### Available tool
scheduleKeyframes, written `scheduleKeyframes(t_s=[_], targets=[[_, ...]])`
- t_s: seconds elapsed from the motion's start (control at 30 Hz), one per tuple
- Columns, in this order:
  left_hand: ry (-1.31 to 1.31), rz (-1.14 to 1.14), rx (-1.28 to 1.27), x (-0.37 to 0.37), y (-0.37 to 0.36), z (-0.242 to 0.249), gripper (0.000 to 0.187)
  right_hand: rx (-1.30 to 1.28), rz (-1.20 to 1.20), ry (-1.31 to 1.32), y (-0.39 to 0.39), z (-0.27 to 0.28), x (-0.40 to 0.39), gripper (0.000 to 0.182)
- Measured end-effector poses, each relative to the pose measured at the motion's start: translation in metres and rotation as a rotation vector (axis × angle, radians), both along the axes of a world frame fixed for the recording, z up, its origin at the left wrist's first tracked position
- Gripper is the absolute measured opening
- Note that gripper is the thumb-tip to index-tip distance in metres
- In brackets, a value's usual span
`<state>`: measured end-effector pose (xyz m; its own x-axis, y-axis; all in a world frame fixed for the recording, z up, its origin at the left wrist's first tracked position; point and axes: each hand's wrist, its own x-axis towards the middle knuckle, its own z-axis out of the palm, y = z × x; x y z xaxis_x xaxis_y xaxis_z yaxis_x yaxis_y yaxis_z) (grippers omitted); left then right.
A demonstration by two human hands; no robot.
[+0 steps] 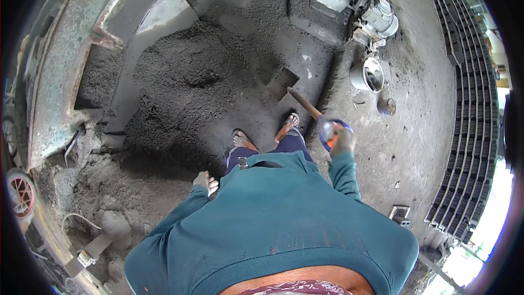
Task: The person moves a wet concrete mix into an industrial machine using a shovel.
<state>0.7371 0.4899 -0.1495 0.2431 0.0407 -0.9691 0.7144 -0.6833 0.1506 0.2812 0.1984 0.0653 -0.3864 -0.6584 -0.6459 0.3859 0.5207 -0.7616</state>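
My right hand [344, 139] is closed around the blue-and-orange grip end of a shovel [305, 102]. Its wooden shaft slants down and away from me, and the dark blade [283, 83] lies on the floor just ahead of my feet, by the edge of a heap of dark grey, crumbly mix [185, 65]. My left hand [206, 181] hangs by my left side, fingers loosely apart, holding nothing. Below it the ground is in shadow.
A rusty metal trough [60, 71] stands at the left, above a red-rimmed wheel [22, 194]. To the right are a motor [380, 17], a white bucket [360, 77] and a small tin [386, 106]. Long rows of stacked dark blocks [470, 114] line the far right.
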Motion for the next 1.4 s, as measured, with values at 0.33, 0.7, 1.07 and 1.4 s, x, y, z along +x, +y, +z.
scheduleKeyframes(t_s=[0.33,0.7,1.07,1.4], targets=[[0.034,-0.222,0.033,-0.016,-0.117,0.034,0.037,0.330,-0.377,-0.235,0.133,-0.181,-0.152,0.004],[-0.051,-0.071,-0.151,-0.073,-0.196,0.030,0.018,-0.124,0.387,-0.461,-0.233,-0.191,0.105,0.015],[0.012,-0.174,-0.098,-0.048,-0.151,0.018,0.029,-0.208,0.048,-0.094,-0.106,0.010,-0.029,0.009],[0.246,1.329,0.010,0.045,-0.140,-0.032,0.041,-0.171,0.283,0.572,-0.003,0.024,-0.015,0.033]])
